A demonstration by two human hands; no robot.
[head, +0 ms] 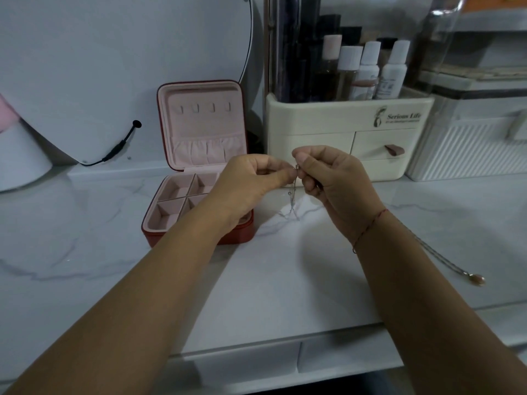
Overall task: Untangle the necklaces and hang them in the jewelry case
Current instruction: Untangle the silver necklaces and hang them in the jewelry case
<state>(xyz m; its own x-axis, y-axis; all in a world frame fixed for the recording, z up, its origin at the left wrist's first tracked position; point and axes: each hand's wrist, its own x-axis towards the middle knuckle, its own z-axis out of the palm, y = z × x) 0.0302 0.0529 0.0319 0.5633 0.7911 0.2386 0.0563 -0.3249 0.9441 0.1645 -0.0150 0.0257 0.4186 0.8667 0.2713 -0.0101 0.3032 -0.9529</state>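
A thin silver necklace (291, 201) hangs between my two hands above the marble top, its lower end touching the surface. My left hand (251, 178) pinches its top end, and my right hand (328, 173) pinches the clasp right beside it. The red jewelry case (196, 166) stands open just left of my hands, its pink lid upright with a row of small hooks (204, 107) that hold nothing. A second necklace with a pendant (476, 279) lies on the table at the right, its chain running under my right wrist.
A cream cosmetics organizer (350, 138) with bottles stands behind my hands. A white ribbed box (467, 149) is at the far right. A round mirror (114, 67) with a black cable leans at the back left. The table's front edge (285, 337) runs below my forearms.
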